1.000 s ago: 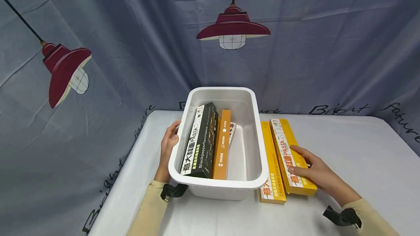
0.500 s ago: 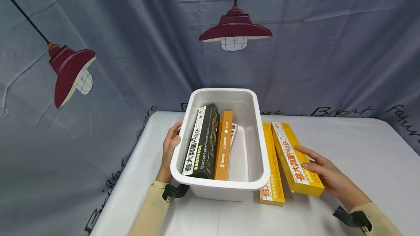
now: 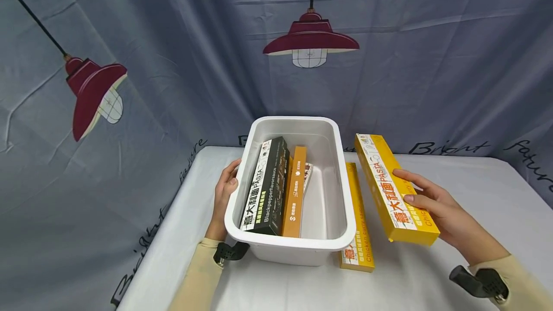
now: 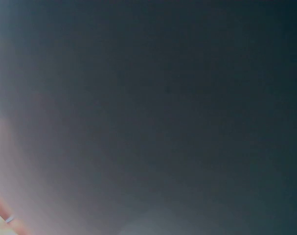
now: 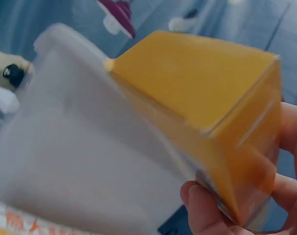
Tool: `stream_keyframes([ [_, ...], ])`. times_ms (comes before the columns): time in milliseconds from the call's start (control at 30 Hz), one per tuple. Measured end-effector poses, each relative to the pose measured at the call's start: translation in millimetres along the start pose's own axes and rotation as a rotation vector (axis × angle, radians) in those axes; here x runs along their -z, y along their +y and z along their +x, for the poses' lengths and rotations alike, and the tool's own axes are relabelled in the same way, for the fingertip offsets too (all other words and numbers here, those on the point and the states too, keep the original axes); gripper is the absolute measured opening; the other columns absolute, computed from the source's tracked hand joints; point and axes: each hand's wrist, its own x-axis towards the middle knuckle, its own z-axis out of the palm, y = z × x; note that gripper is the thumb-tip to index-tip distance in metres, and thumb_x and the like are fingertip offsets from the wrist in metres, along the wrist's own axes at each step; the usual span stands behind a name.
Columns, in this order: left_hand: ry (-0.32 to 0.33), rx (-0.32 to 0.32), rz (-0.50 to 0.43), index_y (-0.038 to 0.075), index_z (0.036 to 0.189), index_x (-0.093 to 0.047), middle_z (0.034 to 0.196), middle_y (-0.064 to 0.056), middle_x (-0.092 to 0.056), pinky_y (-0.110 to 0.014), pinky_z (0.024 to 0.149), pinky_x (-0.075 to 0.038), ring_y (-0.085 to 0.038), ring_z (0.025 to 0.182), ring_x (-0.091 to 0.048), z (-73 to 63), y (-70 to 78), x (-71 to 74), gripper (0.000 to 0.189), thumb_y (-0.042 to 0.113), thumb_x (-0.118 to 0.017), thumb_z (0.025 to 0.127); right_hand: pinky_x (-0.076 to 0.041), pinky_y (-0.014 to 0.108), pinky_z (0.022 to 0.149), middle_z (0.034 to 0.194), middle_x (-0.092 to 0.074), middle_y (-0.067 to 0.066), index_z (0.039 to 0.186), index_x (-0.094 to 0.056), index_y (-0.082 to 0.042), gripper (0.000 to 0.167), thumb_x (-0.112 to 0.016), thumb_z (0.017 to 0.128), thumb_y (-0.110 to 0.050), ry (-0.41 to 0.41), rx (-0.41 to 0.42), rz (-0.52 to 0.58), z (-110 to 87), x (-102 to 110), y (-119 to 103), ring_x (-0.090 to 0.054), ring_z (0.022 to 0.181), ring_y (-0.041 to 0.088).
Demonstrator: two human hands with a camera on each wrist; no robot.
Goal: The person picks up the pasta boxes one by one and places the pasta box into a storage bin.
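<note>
My right hand [image 3: 440, 208] grips a yellow pasta box [image 3: 390, 184], with the thumb on its top face and fingers along its far side. The box is raised off the table, tilted with its far end higher. In the right wrist view the yellow pasta box [image 5: 197, 81] fills the upper middle, beside the fingers. A second yellow pasta box [image 3: 362, 234], labelled chicken curry sauce, lies on the table, partly behind the white bin [image 3: 321, 243]. My left hand [image 3: 222, 196] rests against the bin's left outer wall below the rim; its fingertips are hidden.
Inside the bin, a black pasta box [image 3: 272, 191] and an orange box [image 3: 295, 196] lean at the left, with more packaging partly hidden between and beside them. A grey patterned curtain [image 3: 194, 85] hangs behind the white table [image 3: 466, 186]. The left wrist view is nearly all dark.
My right hand has lifted the yellow pasta box off the table and moved slightly right, away from the second box. The left hand stays against the bin.
</note>
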Motion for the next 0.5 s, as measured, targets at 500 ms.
stream_keyframes([
  [500,0.003,0.004,0.004,0.001,0.154,-0.036,0.141,-0.022,-0.047,-0.026,0.094,-0.05,-0.02,0.12,-0.056,-1.0,0.9,-0.9,0.059,0.023,-0.04,0.099,-0.063,0.034,0.074,0.122,-0.065,0.002,0.147,-0.047,-0.032,0.05,-0.052,0.103,-0.008,0.043,0.036,-0.157,35.4,-72,-69,-0.074,0.09,0.021],
])
